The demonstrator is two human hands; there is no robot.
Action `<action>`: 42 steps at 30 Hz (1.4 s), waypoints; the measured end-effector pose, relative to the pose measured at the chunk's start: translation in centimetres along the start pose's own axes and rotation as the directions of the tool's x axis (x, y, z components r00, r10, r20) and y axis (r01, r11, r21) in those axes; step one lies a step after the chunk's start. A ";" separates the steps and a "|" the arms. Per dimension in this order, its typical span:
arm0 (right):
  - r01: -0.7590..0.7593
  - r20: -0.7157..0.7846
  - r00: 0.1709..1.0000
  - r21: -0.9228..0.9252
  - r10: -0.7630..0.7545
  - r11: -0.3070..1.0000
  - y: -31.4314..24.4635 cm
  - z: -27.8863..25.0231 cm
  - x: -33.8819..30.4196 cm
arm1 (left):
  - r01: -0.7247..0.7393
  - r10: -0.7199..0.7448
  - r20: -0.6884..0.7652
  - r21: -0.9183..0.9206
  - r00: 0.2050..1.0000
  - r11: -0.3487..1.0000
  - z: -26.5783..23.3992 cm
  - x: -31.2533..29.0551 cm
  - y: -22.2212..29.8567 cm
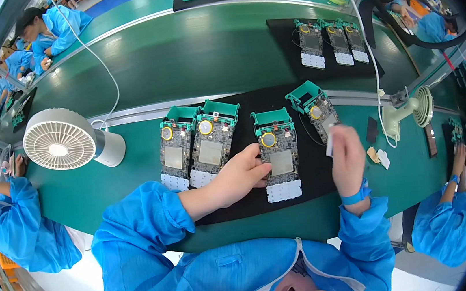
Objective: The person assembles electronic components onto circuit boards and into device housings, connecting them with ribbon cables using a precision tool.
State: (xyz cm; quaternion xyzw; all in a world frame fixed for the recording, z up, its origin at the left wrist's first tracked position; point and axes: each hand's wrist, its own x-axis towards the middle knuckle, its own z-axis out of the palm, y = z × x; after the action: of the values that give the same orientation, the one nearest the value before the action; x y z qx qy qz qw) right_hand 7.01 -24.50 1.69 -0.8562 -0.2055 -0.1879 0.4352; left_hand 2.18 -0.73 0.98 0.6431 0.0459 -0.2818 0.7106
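Note:
My left hand grips the left edge of a circuit board, thumb at the edge and some fingers hidden. This board has a green plastic frame at its top, a round yellow-rimmed part, a silver square and a white keypad at its lower end. Two similar boards, a left one and a right one, lie to the left of my hand. Over the lower part of another board, my right hand is closed on a small white piece, too small to name. A blue band circles my right wrist.
A black mat lies under the boards. A white fan stands left, a pale green fan right. Near the right fan are white scraps and a dark piece. Beyond a rail runs a green belt; co-workers sit around.

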 end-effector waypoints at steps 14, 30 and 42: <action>0.035 0.293 0.955 0.079 -0.056 0.996 -6.3 -2.8 2.7 | -0.374 0.453 0.078 0.696 0.888 0.613 0.0 -4.2 3.5; 0.378 0.395 0.855 -0.028 -0.337 0.925 -5.9 -0.3 0.8 | -0.427 0.827 0.148 0.897 0.542 0.119 1.5 -3.8 1.4; 0.422 0.382 0.815 0.124 -0.435 0.898 -4.9 0.2 0.3 | -0.540 0.743 0.268 0.829 0.613 0.146 1.1 -4.2 1.9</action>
State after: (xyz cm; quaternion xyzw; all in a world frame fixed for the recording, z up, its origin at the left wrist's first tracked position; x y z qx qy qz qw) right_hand 4.79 -21.69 5.02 -0.8005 -0.4804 -0.0983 0.3446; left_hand -0.78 -0.36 4.64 0.8820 -0.3066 0.1359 0.3309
